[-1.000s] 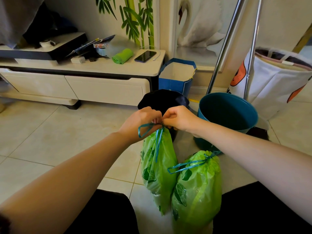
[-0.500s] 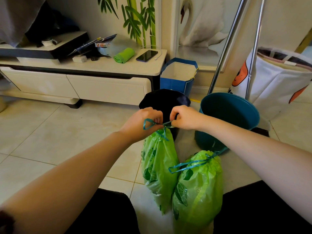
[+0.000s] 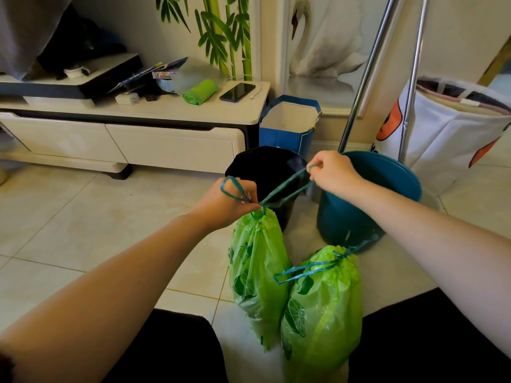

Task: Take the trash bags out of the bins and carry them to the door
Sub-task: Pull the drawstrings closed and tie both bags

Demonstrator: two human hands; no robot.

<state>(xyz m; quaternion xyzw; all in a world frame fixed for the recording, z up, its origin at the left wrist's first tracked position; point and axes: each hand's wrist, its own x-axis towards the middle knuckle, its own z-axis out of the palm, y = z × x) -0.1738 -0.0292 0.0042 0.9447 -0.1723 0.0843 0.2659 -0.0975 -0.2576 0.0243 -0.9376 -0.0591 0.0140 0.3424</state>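
Bare forearms (image 3: 124, 275), black trousers (image 3: 414, 341) over both knees.

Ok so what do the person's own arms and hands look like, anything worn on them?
Both forearms are bare up to the frame edge: no sleeves in view. The left hand and right hand wear no gloves, and no rings, watch or bracelet can be seen. Dark clothing covers the knees below.
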